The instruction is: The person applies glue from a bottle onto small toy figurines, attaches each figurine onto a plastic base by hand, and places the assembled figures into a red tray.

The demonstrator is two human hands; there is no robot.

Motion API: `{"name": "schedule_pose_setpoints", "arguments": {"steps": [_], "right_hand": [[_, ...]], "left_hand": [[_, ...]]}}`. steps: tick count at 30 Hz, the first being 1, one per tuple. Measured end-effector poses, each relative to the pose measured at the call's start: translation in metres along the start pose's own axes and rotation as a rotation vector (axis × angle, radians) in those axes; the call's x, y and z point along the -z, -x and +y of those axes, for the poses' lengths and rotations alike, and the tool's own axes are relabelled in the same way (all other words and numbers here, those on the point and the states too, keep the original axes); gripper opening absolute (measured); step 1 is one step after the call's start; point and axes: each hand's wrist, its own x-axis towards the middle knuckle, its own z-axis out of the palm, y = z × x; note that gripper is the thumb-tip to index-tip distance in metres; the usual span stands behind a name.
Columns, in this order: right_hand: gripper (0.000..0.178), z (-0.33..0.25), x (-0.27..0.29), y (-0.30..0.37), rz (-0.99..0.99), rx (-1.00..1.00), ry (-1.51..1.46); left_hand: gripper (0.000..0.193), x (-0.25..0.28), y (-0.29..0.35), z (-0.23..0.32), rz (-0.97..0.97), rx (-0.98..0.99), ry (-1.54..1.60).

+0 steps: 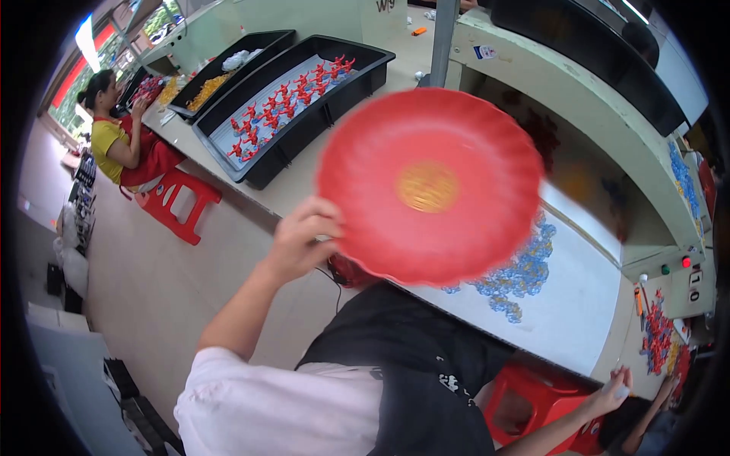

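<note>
My left hand [303, 237] grips the near left rim of a round red plastic tray [365, 205] with a scalloped edge and a gold disc in its middle. The tray is raised, tilted and smeared by motion, and hides part of the bench behind it. Far to the right, my right hand [613, 391] is closed at the bench edge, its fingers around something small and whitish that I cannot make out. Past the tray's lower right rim, a heap of clear blue plastic pieces [525, 266] with yellowish bits lies on a white sheet [582, 296].
Black bins [331, 114] stand at the back left, one holding rows of red figures [289, 102]. A machine housing [593, 99] overhangs the bench. More red and blue pieces [658, 334] lie at right. Red stools [525, 399] and a co-worker [122, 144] are nearby.
</note>
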Motion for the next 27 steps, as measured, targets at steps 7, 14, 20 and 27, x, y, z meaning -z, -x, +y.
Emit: {"name": "schedule_pose_setpoints", "arguments": {"steps": [7,14,20,27], "right_hand": [[0.009,-0.031,-0.185,0.098,-0.272,0.005,-0.119],[0.008,-0.002,-0.225,0.099,-0.448,-0.043,-0.174],[0.007,0.029,-0.206,0.057,-0.425,-0.166,-0.146],[0.01,0.064,-0.245,-0.061,-0.74,0.12,0.048]], "left_hand": [[0.018,0.052,0.064,-0.123,-0.029,0.239,-0.185],[0.012,-0.017,0.023,-0.161,-0.174,0.346,-0.189],[0.019,-0.053,-0.012,-0.146,-0.249,0.393,-0.231],[0.033,-0.168,-0.146,-0.042,-0.124,0.116,-0.177]]}}
